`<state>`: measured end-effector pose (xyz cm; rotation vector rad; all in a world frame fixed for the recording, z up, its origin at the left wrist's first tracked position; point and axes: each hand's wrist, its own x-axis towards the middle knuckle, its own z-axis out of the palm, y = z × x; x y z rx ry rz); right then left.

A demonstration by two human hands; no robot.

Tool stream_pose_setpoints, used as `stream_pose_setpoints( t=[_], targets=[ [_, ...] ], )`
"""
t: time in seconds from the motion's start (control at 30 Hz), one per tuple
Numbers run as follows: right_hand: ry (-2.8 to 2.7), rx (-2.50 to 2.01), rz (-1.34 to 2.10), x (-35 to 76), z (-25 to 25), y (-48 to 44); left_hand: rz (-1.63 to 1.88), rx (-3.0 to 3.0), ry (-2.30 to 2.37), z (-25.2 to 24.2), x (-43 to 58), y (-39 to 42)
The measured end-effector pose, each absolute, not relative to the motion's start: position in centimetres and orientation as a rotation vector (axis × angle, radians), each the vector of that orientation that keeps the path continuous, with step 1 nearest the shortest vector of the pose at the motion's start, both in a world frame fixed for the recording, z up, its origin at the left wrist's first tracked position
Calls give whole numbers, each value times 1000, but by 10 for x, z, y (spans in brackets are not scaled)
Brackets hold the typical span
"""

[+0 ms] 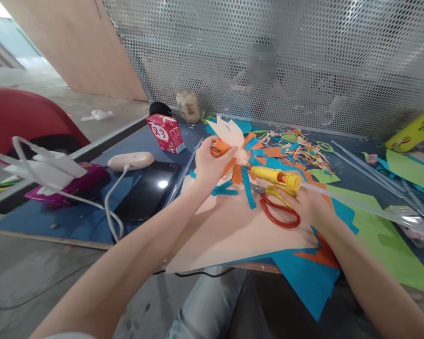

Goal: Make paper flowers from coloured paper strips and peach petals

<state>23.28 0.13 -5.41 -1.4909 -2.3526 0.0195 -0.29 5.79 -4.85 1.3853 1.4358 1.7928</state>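
My left hand point(214, 162) pinches a paper craft piece with pale pointed petals point(229, 132) and orange and blue strips fanning out round its middle. A yellow hot glue gun point(275, 176) is in my right hand point(307, 202), its nozzle pointing left, close to the strips. From its back end a long translucent glue stick point(349, 202) runs out to the right. Red-handled scissors point(281, 222) lie below the gun, beside my right fingers. Under both hands is a large pale peach sheet point(229, 235). Loose blue strips point(226, 188) rest near its upper part.
Coloured scraps point(300, 148) are heaped behind. Blue paper point(307, 282) overhangs the table's front edge; green paper point(385, 240) and spare glue sticks point(371, 167) lie right. On the left are a black phone point(148, 190), a pink box point(166, 133) and a purple power strip point(69, 186) with cables.
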Motion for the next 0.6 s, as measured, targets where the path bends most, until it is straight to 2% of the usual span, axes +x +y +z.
stream_pose_setpoints(
  t=[0.17, 0.33, 0.47, 0.6],
  targets=[
    [-2079, -1361, 373, 223, -45, 3, 1832, 1342, 1404, -48, -7, 60],
    [-1542, -1369, 637, 229, -32, 15, 1819, 1237, 1399, -50, -8, 62],
    [-1441, -1673, 770, 248, -33, 31, 1780, 1126, 1295, -49, -5, 60],
    [-1674, -2092, 627, 255, -37, 35, 1794, 1129, 1249, -47, -4, 57]
  ],
)
